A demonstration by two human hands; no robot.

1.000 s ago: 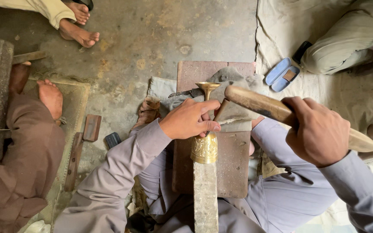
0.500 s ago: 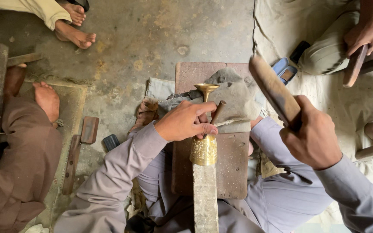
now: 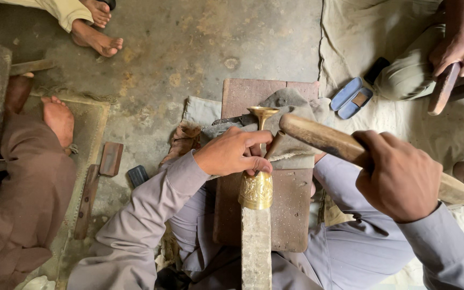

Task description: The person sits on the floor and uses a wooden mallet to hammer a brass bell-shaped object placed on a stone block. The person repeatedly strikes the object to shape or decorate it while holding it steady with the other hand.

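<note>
The left hand (image 3: 232, 153) grasps a brass goblet (image 3: 257, 182) on a metal stake (image 3: 256, 249), fingers hiding its stem. The right hand (image 3: 398, 177), clenched on a wooden mallet (image 3: 323, 138), has swung lower than half a second ago.

No labels, signs or screens in view. Only package-like item: small open blue case (image 3: 352, 97), oblong with rounded ends, two halves side by side, brownish insert in one half, on the pale cloth (image 3: 382, 129) upper right.
</note>
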